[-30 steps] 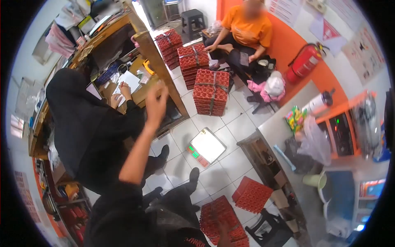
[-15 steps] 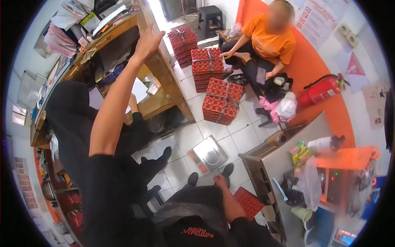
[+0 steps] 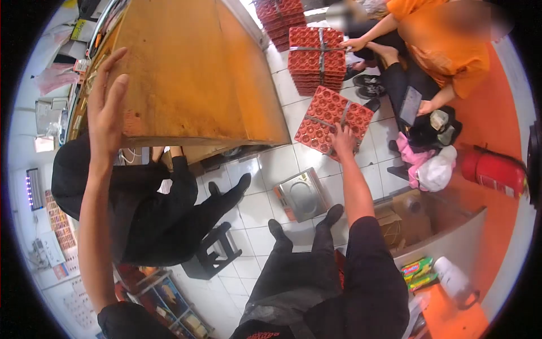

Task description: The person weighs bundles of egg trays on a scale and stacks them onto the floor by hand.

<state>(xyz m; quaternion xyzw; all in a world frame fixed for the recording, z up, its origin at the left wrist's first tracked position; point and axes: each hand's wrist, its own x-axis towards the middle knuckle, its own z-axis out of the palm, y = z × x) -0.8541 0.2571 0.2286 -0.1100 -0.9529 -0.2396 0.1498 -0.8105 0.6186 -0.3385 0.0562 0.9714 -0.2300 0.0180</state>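
Note:
My right hand [image 3: 342, 141] reaches down onto a stack of red egg trays [image 3: 317, 113] on the floor. Its fingers are curled at the grey strap [image 3: 322, 120] where the bands cross on top, though their exact hold is partly hidden. At the left, my left hand [image 3: 108, 104] is raised with fingers stretched and holds nothing. It is nearest to a broad wooden panel [image 3: 197, 68]. A second strapped stack of egg trays [image 3: 316, 59] stands just behind, with a seated person's hand [image 3: 354, 44] on its edge.
A floor scale [image 3: 305, 195] sits before my feet. The seated person in orange [image 3: 446, 45] holds a phone [image 3: 410, 106]. Another person in black [image 3: 164, 209] leans at the desk, beside a black stool [image 3: 212, 251]. A fire extinguisher [image 3: 492, 171] stands at the right.
My right hand has moved from near my lap to the nearest tray stack. My left hand has shifted left. The wooden panel now covers the view into the desk. The camera view has turned.

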